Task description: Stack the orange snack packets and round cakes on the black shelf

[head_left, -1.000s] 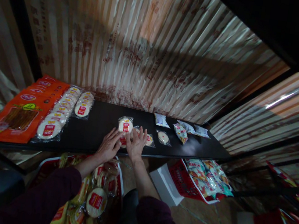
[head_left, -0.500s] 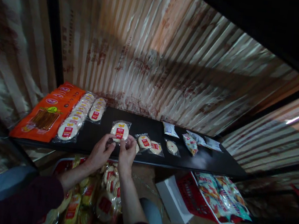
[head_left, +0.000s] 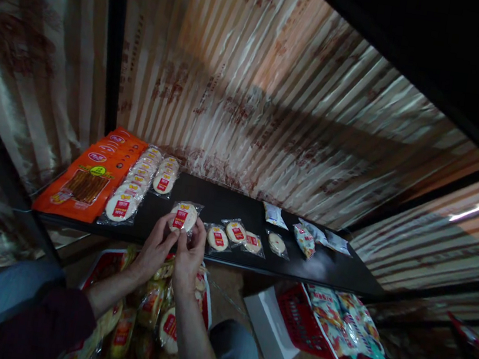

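Observation:
Between my two hands is a round white cracker in a clear wrapper point(head_left: 183, 217) with a red label, held over the front of the black shelf point(head_left: 205, 195). My left hand point(head_left: 160, 241) grips its left lower edge with thumb and fingers. On the right lower edge, my right hand point(head_left: 190, 253) pinches the same wrapper. To the left, overlapping wrapped crackers point(head_left: 122, 206) lie in a long row, and a shorter row of crackers point(head_left: 163, 183) lies beside it. Several loose wrapped crackers point(head_left: 236, 231) are just right of my right hand.
Orange snack bags point(head_left: 85, 181) overlap at the shelf's left end. Small snack packets point(head_left: 305, 239) lie toward its right. Below, a basket of wrapped snacks point(head_left: 150, 304) stands between my knees. A red basket point(head_left: 303, 325) with snack bags tilts beside a white box point(head_left: 270, 323).
Both hands have shifted slightly left with the wrapped cracker, nearer the short row. The view has turned a little, and a loose cracker formerly behind my right hand now shows fully.

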{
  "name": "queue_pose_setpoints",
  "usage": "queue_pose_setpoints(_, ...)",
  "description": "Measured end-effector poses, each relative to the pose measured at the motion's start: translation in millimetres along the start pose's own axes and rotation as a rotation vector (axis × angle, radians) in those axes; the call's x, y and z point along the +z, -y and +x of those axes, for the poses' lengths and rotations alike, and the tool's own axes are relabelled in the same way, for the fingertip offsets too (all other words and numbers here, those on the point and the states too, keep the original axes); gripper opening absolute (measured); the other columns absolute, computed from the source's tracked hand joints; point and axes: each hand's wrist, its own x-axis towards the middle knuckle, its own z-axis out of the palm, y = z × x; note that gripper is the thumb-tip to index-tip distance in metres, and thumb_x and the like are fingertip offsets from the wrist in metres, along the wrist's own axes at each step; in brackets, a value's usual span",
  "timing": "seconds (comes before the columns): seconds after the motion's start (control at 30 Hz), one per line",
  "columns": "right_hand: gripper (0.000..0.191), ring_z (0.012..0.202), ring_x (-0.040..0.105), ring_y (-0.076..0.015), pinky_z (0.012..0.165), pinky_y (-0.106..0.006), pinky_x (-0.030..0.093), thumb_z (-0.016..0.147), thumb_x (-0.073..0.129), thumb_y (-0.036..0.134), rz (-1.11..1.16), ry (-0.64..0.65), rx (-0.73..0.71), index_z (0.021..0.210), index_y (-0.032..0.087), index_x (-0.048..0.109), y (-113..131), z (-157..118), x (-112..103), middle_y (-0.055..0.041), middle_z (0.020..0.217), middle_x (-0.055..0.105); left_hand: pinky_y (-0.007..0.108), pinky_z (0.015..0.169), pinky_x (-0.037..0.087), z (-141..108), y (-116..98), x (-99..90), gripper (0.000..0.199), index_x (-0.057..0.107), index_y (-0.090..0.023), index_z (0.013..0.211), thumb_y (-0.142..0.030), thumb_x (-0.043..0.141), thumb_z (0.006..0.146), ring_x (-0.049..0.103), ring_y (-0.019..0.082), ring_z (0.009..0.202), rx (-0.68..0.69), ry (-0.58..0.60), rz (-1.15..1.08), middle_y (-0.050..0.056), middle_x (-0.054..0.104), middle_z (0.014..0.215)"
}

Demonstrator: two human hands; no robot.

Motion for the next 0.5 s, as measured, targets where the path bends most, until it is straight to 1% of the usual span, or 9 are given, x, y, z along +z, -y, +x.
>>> queue_pose_setpoints(0.13, 0.047, 0.106, 0.058, -0.0184, 0.095, -0.036, 0.045, 0.08, 0.057, 0.03, -0.086, -0.025, -0.058, 0.124, 0.02, 0.044, -1.2, -3.4, 6.1, -0.0088, 0.118, 0.06, 0.035, 0.104, 0.035, 1.2, -5.4, -5.6, 0.04, 0.045, -0.022, 0.12, -0.041, 0.048, 0.085, 0.047, 0.021, 0.122, -0.085, 0.071, -0.179, 0.007, 0.052, 0.13)
queue_pose_setpoints(0.23, 0.046, 0.113, 0.054, -0.0189, 0.099, -0.037, 0.041, 0.081, 0.055, 0.029, -0.119, 0.003, -0.078, 0.125, 0.019, 0.043, -2.8, -6.9, 12.2, -0.0095, 0.124, 0.057, 0.035, 0.1, 0.038, 1.0, -8.2, -10.6, 0.041, 0.048, -0.022, 0.117, -0.042, 0.053, 0.082, 0.05, 0.022, 0.118, -0.203, 0.094, -0.318, 0.006, 0.056, 0.124)
queue_pose_setpoints(0.33, 0.048, 0.118, 0.051, -0.0197, 0.1, -0.038, 0.04, 0.082, 0.053, 0.028, -0.183, 0.03, -0.1, 0.128, 0.019, 0.041, -4.9, -13.2, 19.4, -0.0108, 0.13, 0.052, 0.034, 0.091, 0.045, 0.3, -8.7, -16.7, 0.038, 0.051, -0.021, 0.112, -0.041, 0.055, 0.08, 0.056, 0.022, 0.109, -0.329, 0.149, -0.46, 0.005, 0.062, 0.113)
queue_pose_setpoints(0.4, 0.05, 0.122, 0.047, -0.0209, 0.102, -0.041, 0.038, 0.081, 0.052, 0.026, -0.274, 0.029, -0.136, 0.13, 0.019, 0.04, -6.9, -18.0, 23.4, -0.0118, 0.134, 0.048, 0.032, 0.087, 0.046, 0.4, -8.7, -21.0, 0.036, 0.053, -0.021, 0.109, -0.039, 0.057, 0.078, 0.06, 0.02, 0.102, -0.356, 0.176, -0.549, 0.004, 0.065, 0.106)
queue_pose_setpoints(0.5, 0.051, 0.13, 0.037, -0.0232, 0.106, -0.046, 0.033, 0.08, 0.05, 0.022, -0.426, 0.058, -0.241, 0.13, 0.02, 0.042, -9.2, -24.7, 26.1, -0.0125, 0.14, 0.04, 0.029, 0.081, 0.048, 1.5, -8.6, -27.1, 0.038, 0.056, -0.02, 0.106, -0.039, 0.062, 0.074, 0.064, 0.018, 0.09, -0.412, 0.162, -0.624, 0.002, 0.068, 0.094)
